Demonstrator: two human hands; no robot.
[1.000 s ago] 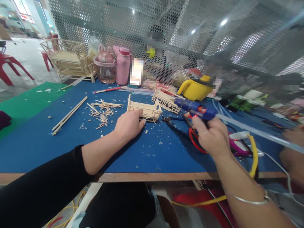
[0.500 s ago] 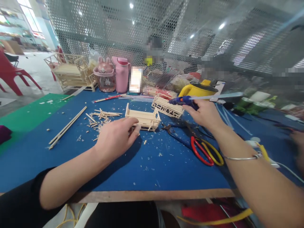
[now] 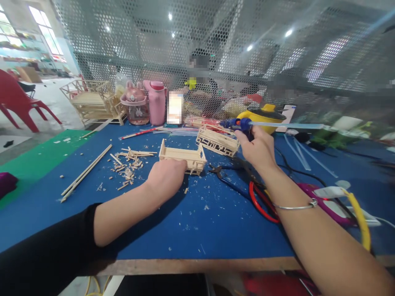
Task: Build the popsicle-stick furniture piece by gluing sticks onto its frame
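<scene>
My left hand (image 3: 168, 176) is closed on the front of a miniature wooden bench (image 3: 196, 156) made of thin sticks; its fingertips are hidden behind the knuckles. The bench stands upright on the blue table mat (image 3: 191, 222). In my right hand (image 3: 259, 150) is a blue hot glue gun (image 3: 243, 124), its nozzle pointing left and a long clear glue stick (image 3: 286, 126) running out of its back. Just below the nozzle sits a second small stick-built wooden piece (image 3: 217, 142) with a latticed side, apart from the bench.
Blue-handled pliers (image 3: 230, 185) and red-handled scissors (image 3: 261, 207) lie beside my right forearm. Cut stick pieces (image 3: 129, 164) and two long sticks (image 3: 88, 172) are on the left. A pink flask (image 3: 157, 105), a lit phone (image 3: 175, 109) and a yellow mug (image 3: 262, 119) line the back.
My left hand has moved right and closed over the bench's front. My right hand has raised the glue gun slightly and turned it, so the nozzle sits higher above the second wooden piece.
</scene>
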